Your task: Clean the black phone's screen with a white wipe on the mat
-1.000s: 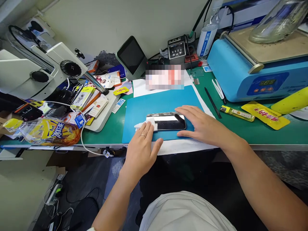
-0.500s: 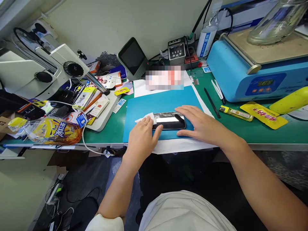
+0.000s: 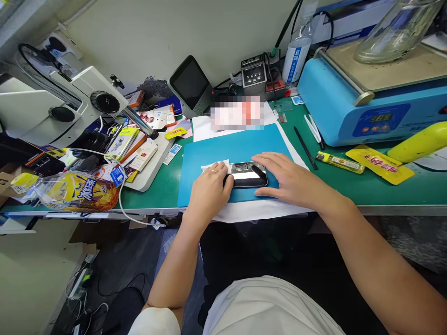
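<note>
A smartphone point(image 3: 247, 179) lies flat on the blue mat point(image 3: 206, 149), its shiny, mostly dark surface reflecting a bright light. My left hand point(image 3: 211, 184) covers its left end, pressing a folded white tissue point(image 3: 226, 164) under the closed fingers. Much of the tissue and that end of the phone is hidden. Around the right end, my right hand point(image 3: 284, 179) has its thumb at the near edge and its fingers at the far edge, steadying the phone between them.
White paper point(image 3: 258, 211) lies under the mat. To the right are black tweezers point(image 3: 305, 148), white tweezers point(image 3: 313, 129), a yellow tube point(image 3: 340, 163), a yellow packet point(image 3: 380, 164) and a blue heating machine point(image 3: 321, 107). A microscope point(image 3: 104, 100) and drink bottle point(image 3: 77, 190) stand left.
My left hand has slid right with the tissue, covering more of the phone's left end. The right hand keeps its place at the other end.
</note>
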`<state>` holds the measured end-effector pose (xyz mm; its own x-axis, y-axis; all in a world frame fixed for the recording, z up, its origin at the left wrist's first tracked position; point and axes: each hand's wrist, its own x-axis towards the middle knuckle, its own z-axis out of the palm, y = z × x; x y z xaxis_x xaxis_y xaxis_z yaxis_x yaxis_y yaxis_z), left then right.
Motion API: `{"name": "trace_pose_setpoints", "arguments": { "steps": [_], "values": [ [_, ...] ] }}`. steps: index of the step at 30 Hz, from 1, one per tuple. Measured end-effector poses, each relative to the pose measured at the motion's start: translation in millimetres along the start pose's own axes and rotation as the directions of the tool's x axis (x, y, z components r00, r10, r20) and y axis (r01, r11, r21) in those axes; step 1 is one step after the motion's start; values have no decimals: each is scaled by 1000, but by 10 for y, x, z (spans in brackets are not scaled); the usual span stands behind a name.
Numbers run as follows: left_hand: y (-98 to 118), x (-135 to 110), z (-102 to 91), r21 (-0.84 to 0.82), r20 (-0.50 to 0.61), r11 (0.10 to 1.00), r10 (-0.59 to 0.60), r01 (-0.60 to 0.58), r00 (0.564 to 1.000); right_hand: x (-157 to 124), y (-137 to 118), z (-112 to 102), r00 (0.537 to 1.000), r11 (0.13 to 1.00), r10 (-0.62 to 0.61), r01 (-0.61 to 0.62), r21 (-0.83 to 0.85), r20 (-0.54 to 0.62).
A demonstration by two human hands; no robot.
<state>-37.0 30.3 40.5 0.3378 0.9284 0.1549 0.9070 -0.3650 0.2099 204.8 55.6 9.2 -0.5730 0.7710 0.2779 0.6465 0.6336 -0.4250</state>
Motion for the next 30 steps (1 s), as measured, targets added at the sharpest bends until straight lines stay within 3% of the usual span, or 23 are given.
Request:
{"name": "trace_pose_setpoints", "arguments": {
  "steps": [4, 11, 19, 22, 25, 30],
  "values": [
    [105, 35, 56, -17, -16, 999, 29, -29, 999, -5, 9, 6, 1000, 1000, 2, -2, -3, -3],
    [115, 152, 66, -50, 37, 998, -23, 25, 999, -10, 21, 15, 1000, 1000, 12, -12, 1, -4],
    [213, -373, 107, -43, -14, 999, -29, 29, 999, -21, 24, 18, 1000, 1000, 1, -1, -5, -15],
    [239, -433, 107, -41, -10, 999, -16, 16, 1000, -20, 31, 28, 1000, 1000, 0, 0, -2, -17],
    [250, -305, 130, -65, -6, 998, 23, -23, 1000, -21, 39, 39, 1000, 1000, 1, -1, 3, -12],
    [352, 105, 183, -63, 33, 987, 148, -146, 988, -21, 33, 37, 1000, 999, 26, -26, 22, -8]
  ]
}}
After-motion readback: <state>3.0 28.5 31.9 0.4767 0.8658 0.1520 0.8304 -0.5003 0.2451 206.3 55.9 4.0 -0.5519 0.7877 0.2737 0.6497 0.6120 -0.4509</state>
